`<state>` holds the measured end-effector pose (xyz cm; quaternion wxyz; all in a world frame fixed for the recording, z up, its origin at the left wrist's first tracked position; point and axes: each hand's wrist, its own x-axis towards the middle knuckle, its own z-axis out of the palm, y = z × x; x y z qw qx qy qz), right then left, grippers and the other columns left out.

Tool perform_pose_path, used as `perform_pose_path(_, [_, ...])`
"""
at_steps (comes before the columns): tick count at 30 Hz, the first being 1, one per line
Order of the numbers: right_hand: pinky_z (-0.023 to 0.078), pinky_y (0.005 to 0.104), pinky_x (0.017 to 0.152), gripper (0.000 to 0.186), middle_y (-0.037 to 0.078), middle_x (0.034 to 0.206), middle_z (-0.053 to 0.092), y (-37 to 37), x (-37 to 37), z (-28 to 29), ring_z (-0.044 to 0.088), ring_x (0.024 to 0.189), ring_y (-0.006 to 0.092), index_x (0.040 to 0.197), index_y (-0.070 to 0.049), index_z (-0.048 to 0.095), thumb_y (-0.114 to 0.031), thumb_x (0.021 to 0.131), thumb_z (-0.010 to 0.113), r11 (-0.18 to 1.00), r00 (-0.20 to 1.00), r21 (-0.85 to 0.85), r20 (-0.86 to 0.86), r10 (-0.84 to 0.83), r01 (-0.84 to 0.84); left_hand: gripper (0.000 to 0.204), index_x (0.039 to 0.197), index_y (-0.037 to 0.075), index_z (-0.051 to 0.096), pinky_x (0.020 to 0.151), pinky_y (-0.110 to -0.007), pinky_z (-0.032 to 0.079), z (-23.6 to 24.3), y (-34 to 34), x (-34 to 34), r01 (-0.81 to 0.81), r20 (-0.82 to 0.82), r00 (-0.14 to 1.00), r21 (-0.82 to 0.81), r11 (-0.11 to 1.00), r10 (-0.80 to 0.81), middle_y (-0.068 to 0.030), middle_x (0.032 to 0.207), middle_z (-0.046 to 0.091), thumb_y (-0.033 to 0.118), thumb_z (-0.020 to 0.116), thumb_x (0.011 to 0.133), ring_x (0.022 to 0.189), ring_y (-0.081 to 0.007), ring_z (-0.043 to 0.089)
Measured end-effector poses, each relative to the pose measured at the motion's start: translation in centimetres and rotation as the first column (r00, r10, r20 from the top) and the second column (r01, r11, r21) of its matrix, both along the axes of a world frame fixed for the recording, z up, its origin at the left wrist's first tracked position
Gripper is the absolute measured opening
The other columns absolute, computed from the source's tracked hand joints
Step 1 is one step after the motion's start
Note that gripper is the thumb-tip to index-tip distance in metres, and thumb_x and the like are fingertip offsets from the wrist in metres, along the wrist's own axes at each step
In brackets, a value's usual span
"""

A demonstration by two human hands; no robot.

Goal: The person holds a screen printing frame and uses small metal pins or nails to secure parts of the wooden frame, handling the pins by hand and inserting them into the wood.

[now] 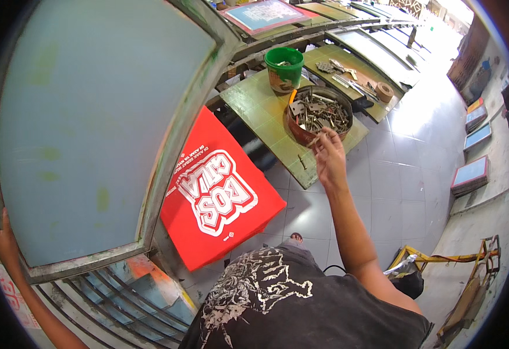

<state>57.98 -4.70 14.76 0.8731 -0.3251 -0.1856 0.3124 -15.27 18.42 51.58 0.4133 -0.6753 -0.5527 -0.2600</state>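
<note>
A large screen printing frame (94,256) with pale blue-grey mesh stands raised on my left. My left hand (3,232) grips its left edge near the lower corner. Over the near rim of a round brown pan (301,135), my right hand (329,154) has its fingers pinched together around a small thin piece too small to name. Loose bolts, screws and flat metal plates (321,110) fill the pan. A single bolt (302,161) lies on the greenish board just below it. Beneath the raised frame rests a red printed cloth (231,180) with white lettering.
A green bucket (284,70) stands beside the pan on the greenish board (245,96). Farther off, another board holds tools and a tape roll (384,91). More frames lean at the right wall; a yellow metal stand (440,260) is at lower right. Dark bars (112,305) run at lower left.
</note>
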Motion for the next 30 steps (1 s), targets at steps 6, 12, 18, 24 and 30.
perform_pose_path(6, [0.044,0.0222,0.072,0.021,-0.006,0.087,0.060,0.9,0.0,-3.4,0.056,0.078,0.0048,0.113,-0.012,0.059,-0.011,0.092,0.064,0.965,0.983,-0.246,-0.136,-0.122,0.086,0.052,0.131,-0.006,0.048,0.088,-0.033,0.046,-3.5,-0.4,6.0,0.375,0.034,0.926,-0.219,0.901,-0.377,-0.0198,0.114,0.062,0.023,0.066,0.092,0.101,-0.0249,0.060])
perform_pose_path(12, [0.042,0.0197,0.062,0.022,-0.004,0.081,0.055,2.5,-2.5,-7.0,0.052,0.070,0.0055,0.112,-0.006,0.059,-0.012,0.091,0.065,0.934,0.976,-0.343,-0.144,-0.160,0.103,0.040,0.118,-0.004,0.052,0.084,-0.035,0.046,-5.4,-0.7,8.0,0.459,-0.120,0.852,-0.296,0.838,-0.509,-0.0204,0.099,0.059,0.017,0.068,0.088,0.091,-0.0335,0.059])
perform_pose_path(18, [0.043,0.0212,0.063,0.027,0.000,0.085,0.061,4.7,-3.4,-10.3,0.055,0.072,0.0076,0.114,-0.002,0.059,-0.011,0.090,0.064,0.890,0.992,-0.454,-0.089,-0.092,0.042,0.034,0.108,0.001,0.053,0.072,-0.036,0.046,-7.7,-2.0,9.3,0.464,-0.086,0.843,-0.380,0.800,-0.530,-0.0151,0.088,0.057,0.017,0.071,0.084,0.078,-0.0323,0.057])
perform_pose_path(24, [0.044,0.0221,0.062,0.027,0.002,0.083,0.062,6.7,-4.1,-13.9,0.057,0.070,0.0085,0.115,-0.001,0.058,-0.010,0.090,0.064,0.882,0.992,-0.470,-0.089,-0.084,0.033,0.041,0.115,0.002,0.055,0.076,-0.039,0.048,-8.7,-2.8,8.3,0.432,-0.080,0.869,-0.359,0.827,-0.489,-0.0177,0.095,0.062,0.015,0.072,0.080,0.084,-0.0349,0.061])
perform_pose_path(30, [0.049,0.0267,0.068,0.021,0.006,0.083,0.065,7.3,-2.2,-15.7,0.061,0.073,0.0134,0.106,0.003,0.062,-0.005,0.086,0.064,0.850,0.979,-0.484,0.115,-0.171,0.206,0.041,0.115,0.000,0.055,0.079,-0.038,0.048,-8.7,-2.2,8.9,0.424,-0.034,0.878,-0.405,0.810,-0.477,-0.0178,0.098,0.061,0.009,0.070,0.078,0.087,-0.0341,0.060])
